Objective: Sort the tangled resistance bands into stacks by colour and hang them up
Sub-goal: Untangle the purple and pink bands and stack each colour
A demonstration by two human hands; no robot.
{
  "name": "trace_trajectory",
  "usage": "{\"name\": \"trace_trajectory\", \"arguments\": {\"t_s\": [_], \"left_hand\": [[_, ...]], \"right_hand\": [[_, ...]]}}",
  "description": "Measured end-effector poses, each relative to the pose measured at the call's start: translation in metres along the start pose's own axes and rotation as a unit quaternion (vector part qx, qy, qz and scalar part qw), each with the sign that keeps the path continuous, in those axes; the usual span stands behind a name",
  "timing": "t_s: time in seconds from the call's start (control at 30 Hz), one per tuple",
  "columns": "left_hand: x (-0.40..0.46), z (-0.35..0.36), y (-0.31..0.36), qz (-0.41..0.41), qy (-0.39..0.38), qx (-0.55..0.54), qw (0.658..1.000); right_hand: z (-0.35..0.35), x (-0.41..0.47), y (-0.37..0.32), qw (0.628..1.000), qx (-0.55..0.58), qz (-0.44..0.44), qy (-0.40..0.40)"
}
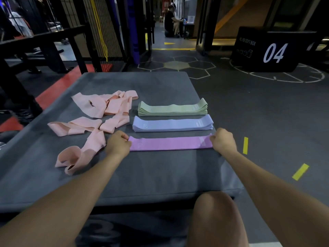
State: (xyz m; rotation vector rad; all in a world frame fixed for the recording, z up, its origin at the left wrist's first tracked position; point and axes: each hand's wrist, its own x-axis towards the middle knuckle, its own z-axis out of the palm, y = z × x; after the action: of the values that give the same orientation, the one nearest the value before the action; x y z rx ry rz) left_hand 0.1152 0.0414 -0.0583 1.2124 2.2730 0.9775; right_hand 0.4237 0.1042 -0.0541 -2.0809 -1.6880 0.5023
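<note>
Three stacks down, peach still in knots

Pinched at both ends now: purple band (170, 143) flat on the tabletop (160, 172), long axis running left to right, straight across between the two hands. Left hand (118, 144) closed into a fist on the left end, right hand (223, 140) closed the same way on the right end, each grip clamped on the fabric, fingers curled tight, no gap showing. Equal reach for both arms, neither nearer.

Just beyond, parallel and lined up: blue stack (172, 124), then green stack (172, 109) farther out, neat and squared. Hard to tell whether purple sits as one band or a thin pile.

Off to the left, well within the left arm's reach: peach bands (96, 120) sprawled in loops and twists, clearly unsorted. Likely next in line once purple lies squared up. Nothing hung yet by the look of it, so roughly midway through.
</note>
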Motion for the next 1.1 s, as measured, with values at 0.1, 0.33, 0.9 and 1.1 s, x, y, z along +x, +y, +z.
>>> {"name": "trace_trajectory", "arguments": {"t_s": [0.1,0.33,0.9,1.1], "left_hand": [[-0.001,0.000,-0.003,0.032,0.009,0.007,0.999],[0.001,0.001,-0.004,0.058,0.006,0.038,0.998],[-0.009,-0.111,-0.046,0.124,0.013,0.027,0.992],[-0.009,-0.145,-0.094,0.085,0.036,0.027,0.995]], "right_hand": [[0.002,-0.005,0.001,0.999,-0.040,-0.020,0.021],[0.001,-0.006,-0.002,0.998,-0.052,-0.043,0.020],[0.036,-0.088,-0.166,0.970,0.028,-0.231,-0.068],[0.084,-0.127,-0.224,0.948,0.018,-0.291,-0.124]]}}
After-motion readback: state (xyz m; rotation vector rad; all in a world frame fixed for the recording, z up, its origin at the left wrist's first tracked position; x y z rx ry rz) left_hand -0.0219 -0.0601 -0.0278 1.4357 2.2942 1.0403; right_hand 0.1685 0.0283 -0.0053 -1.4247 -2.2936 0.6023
